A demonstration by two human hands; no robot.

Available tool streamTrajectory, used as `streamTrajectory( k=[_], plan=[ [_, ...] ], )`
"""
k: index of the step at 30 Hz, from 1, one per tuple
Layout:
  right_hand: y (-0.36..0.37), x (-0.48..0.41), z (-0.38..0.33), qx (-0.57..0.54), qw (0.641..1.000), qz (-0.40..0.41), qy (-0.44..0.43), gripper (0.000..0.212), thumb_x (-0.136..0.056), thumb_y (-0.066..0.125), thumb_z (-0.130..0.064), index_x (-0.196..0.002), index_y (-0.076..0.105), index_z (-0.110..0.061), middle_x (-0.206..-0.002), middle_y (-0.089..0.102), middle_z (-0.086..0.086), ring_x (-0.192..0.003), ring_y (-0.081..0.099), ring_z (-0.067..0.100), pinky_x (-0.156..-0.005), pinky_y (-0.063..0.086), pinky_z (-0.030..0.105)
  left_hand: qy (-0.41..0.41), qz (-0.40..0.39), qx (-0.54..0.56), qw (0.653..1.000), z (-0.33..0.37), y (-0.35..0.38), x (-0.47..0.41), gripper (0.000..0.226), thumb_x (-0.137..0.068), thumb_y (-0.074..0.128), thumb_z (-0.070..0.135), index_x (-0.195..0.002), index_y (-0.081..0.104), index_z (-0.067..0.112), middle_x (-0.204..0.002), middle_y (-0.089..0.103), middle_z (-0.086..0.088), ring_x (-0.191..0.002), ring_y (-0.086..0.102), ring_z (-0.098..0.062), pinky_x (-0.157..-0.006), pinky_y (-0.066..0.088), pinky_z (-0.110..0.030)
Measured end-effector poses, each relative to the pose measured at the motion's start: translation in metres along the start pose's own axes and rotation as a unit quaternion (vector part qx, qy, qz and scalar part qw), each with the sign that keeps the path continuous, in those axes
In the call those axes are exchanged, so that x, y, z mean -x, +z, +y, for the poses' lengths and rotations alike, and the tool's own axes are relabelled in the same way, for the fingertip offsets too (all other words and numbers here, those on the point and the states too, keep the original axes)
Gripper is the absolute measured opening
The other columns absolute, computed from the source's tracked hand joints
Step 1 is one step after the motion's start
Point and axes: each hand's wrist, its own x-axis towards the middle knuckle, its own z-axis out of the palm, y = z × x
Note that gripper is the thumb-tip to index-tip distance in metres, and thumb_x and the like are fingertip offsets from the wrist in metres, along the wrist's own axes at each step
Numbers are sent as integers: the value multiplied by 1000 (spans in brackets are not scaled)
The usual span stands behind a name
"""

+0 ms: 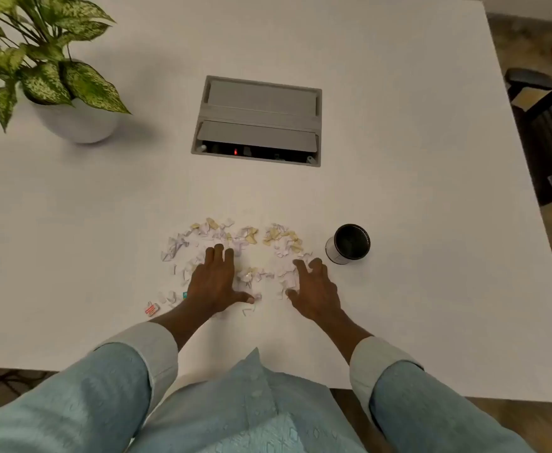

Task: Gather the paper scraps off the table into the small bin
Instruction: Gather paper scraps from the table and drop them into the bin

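Head view, both hands spread flat, left hand (pixel 214 282), right hand (pixel 314 289), paper scraps (pixel 245 237), no legible writing.

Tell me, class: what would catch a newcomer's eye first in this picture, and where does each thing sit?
First, the paper scraps strewn across the near middle of the white table, with the left hand and right hand spread flat among them. Just right of the scraps stands the small dark bin, upright and open. Farther back, a grey cable hatch sits mid-table and a potted plant at far left.
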Motion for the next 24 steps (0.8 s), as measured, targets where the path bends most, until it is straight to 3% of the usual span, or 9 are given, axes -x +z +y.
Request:
streamTrajectory(
  k=[8, 11, 15, 20, 24],
  plan=[
    [12, -8, 19, 2, 999, -46, 7, 87, -89, 70, -49, -157, 18, -38, -153, 22, 13, -137, 35, 32, -97, 53, 45, 16, -76, -14, 997, 19, 32, -12, 122, -59, 87, 69, -150, 26, 16, -162, 19, -15, -147, 27, -36, -100, 53, -50],
    [14, -16, 17, -24, 998, -59, -4, 83, -89, 72, -45, -156, 24, -38, -156, 18, 12, -139, 37, 31, -102, 51, 44, 23, -87, -32, 995, 22, 40, -15, 115, -65, 88, 60, -151, 26, 16, -164, 14, -18, -149, 25, -39, -105, 51, -51],
    [16, -27, 11, -38, 997, -54, -30, 72, -88, 75, -40, -148, 37, -34, -146, 26, 10, -131, 44, 30, -97, 54, 43, 49, -95, -16, 994, 27, 48, -17, 101, -81, 83, 46, -157, 23, 17, -168, 9, -17, -152, 23, -38, -111, 48, -45],
    [18, -37, 2, -18, 996, -42, -75, 52, -93, 71, -31, -140, 49, -23, -142, 34, 12, -124, 48, 29, -89, 57, 41, 74, -84, 13, 994, 30, 48, -19, 62, -101, 62, 20, -154, 30, 18, -165, 18, -12, -146, 33, -32, -105, 52, -37],
    [15, -42, 1, 32, 994, -29, -96, 25, -97, 64, -16, -120, 56, -14, -127, 45, 10, -112, 51, 27, -79, 57, 40, 90, -63, 13, 994, 26, 45, -23, 40, -98, 59, 7, -136, 51, 15, -145, 44, -11, -126, 44, -26, -94, 52, -30]
  ],
)
